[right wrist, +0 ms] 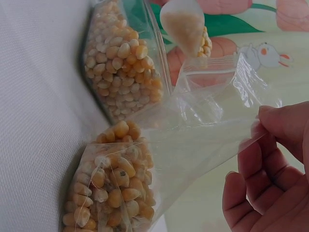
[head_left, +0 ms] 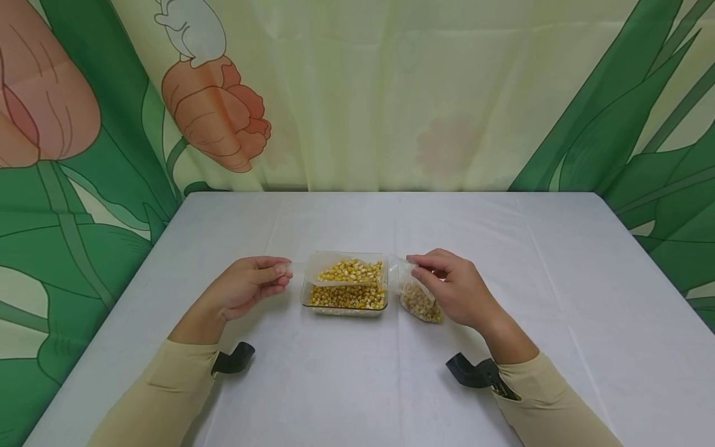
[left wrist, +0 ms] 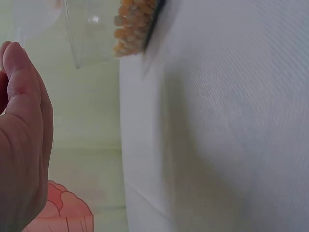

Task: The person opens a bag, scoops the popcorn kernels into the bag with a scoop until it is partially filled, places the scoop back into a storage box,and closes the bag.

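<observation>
The left hand (head_left: 252,285) has thumb and fingers pinched on the handle of a see-through plastic scoop (head_left: 317,266), loaded with corn kernels (head_left: 352,270) and held over a clear glass container (head_left: 345,311) with lots more in it. The right hand (head_left: 455,287) pinches the top edge of a clear zip bag (head_left: 418,300), partly full of kernels, sitting just right of the container. It's all on a white-covered counter (head_left: 335,385), flowery curtain (head_left: 380,93) behind.

A pale scoop (right wrist: 181,23) holds yellow corn (head_left: 352,271) over a clear box (head_left: 345,310) of corn. Beside the box, a see-through bag (right wrist: 207,111) has corn at the bottom
</observation>
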`<action>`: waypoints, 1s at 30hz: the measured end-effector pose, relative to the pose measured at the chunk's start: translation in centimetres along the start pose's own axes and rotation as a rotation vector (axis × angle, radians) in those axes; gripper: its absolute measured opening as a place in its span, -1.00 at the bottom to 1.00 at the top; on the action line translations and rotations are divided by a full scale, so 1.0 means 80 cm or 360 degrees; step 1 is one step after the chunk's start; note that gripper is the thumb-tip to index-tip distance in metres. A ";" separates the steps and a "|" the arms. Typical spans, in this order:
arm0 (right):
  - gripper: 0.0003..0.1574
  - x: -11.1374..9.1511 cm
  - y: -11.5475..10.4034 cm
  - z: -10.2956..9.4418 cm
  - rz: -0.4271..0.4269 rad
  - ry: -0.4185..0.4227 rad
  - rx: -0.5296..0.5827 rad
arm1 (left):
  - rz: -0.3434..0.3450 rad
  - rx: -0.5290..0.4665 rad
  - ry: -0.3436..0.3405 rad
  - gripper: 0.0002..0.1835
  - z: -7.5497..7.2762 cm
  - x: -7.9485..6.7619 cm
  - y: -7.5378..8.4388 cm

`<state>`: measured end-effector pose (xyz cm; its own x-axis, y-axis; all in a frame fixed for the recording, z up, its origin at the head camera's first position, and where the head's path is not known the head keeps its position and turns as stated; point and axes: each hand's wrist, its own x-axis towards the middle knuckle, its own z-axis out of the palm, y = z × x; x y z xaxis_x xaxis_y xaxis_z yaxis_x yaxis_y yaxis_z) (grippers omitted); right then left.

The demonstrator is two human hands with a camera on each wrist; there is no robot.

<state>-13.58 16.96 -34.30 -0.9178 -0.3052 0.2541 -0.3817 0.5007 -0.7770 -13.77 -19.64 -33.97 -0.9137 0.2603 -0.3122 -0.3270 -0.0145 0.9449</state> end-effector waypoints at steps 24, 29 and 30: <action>-0.68 0.000 -0.001 0.001 0.0015 -0.0035 -0.0007 | 0.0053 -0.0028 -0.0060 -0.59 0.044 0.011 0.010; -0.68 0.001 -0.002 0.000 0.0001 -0.0023 -0.0007 | 0.0073 -0.0003 -0.0048 -0.59 0.052 0.012 0.011; -0.68 0.001 -0.002 0.000 -0.0003 -0.0021 -0.0006 | 0.0080 0.0004 -0.0046 -0.59 0.054 0.012 0.011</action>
<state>-13.56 16.85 -34.18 -0.9155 -0.3166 0.2482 -0.3839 0.5031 -0.7743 -13.92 -15.24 -33.00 -0.9215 0.2872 -0.2616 -0.2804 -0.0257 0.9595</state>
